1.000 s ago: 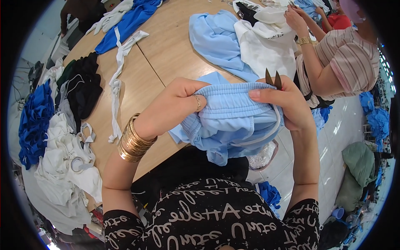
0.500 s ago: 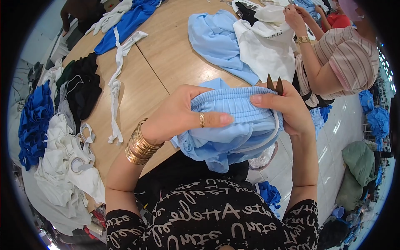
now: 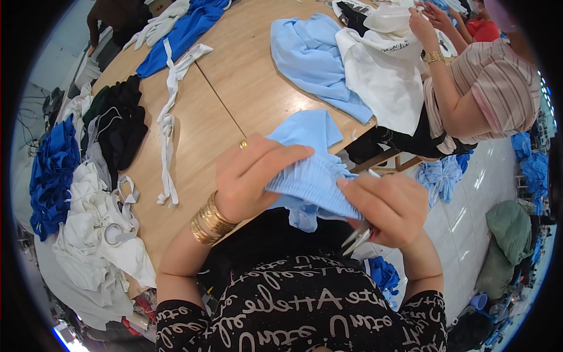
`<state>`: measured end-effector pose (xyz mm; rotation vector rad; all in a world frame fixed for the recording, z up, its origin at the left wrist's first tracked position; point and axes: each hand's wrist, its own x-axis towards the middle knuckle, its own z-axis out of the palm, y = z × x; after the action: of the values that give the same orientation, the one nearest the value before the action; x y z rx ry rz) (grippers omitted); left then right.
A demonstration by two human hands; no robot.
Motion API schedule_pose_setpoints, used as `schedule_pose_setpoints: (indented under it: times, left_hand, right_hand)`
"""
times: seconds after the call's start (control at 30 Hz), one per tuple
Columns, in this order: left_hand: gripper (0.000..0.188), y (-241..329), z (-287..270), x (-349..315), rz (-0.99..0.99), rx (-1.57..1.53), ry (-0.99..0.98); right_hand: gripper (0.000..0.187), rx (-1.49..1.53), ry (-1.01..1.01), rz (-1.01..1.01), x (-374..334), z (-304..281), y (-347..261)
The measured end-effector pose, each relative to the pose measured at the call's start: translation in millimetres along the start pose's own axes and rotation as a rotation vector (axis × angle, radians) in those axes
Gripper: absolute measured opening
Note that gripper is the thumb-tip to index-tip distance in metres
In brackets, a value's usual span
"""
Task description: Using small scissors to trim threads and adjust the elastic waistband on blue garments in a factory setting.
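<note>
A light blue garment (image 3: pixel 305 123) with a gathered elastic waistband (image 3: pixel 316 176) is stretched between my hands, over the near table edge. My left hand (image 3: pixel 249 173) is closed on the left end of the band, thumb hidden beneath. At the other end, my right hand (image 3: pixel 390 205) pinches the band with thumb and fingers. A small pair of scissors (image 3: pixel 356 237) is tucked in that same hand, blades pointing down toward me. A short white bit, perhaps cord, shows just above the right fingers. The garment's lower part hangs below the band, partly hidden.
On the wooden table (image 3: pixel 205 129) lie a white strip (image 3: pixel 168 135), light blue cloth (image 3: pixel 311 58), white cloth (image 3: pixel 387 76) and royal blue cloth (image 3: pixel 182 41). White, black and blue garments pile up at left, with a tape roll (image 3: pixel 111 233). A person (image 3: pixel 481 94) works at the right.
The garment has been turned, its waistband now slanting down to the right. The scissors' blades have swung from pointing up to pointing down. My left hand has shifted its grip over the band.
</note>
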<state>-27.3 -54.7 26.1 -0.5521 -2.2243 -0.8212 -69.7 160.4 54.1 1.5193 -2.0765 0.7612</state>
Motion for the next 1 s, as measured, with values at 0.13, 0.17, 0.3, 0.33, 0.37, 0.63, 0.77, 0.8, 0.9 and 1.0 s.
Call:
schedule_pose_setpoints:
  times: [0.13,0.17,0.3,0.33,0.37,0.63,0.77,0.8,0.9,1.0]
  left_hand:
    - [0.04,5,6,-10,0.001,-0.083,0.026]
    - [0.04,4,8,-11,0.001,-0.084,0.021]
    - [0.037,2,8,-13,0.042,-0.148,-0.022]
    - [0.037,2,7,-12,0.054,-0.153,-0.052]
    - [0.037,3,7,-11,0.054,-0.157,-0.056]
    - [0.034,7,8,-7,0.044,-0.191,-0.067]
    - [0.033,7,11,-6,0.045,-0.2,-0.061]
    - [0.032,8,10,-4,0.036,-0.201,-0.07]
    - [0.032,9,11,-3,0.025,-0.212,-0.081]
    - [0.033,9,12,-2,0.021,-0.224,-0.087]
  right_hand:
    - [0.03,0.057,0.031,0.0,-13,20,-11]
    - [0.032,0.086,-0.014,0.051,-11,21,-11]
    - [0.043,0.375,-0.133,0.286,4,6,-6]
    - [0.041,0.393,-0.089,0.329,5,7,-6]
    - [0.034,0.371,-0.059,0.327,7,7,-4]
    - [0.021,0.039,-0.087,0.255,9,0,4]
    - [0.02,-0.012,-0.076,0.208,8,2,5]
    - [0.02,-0.013,-0.076,0.211,8,2,6]
    - [0.02,-0.04,-0.082,0.206,7,1,7]
    - [0.02,-0.079,-0.1,0.188,8,0,7]
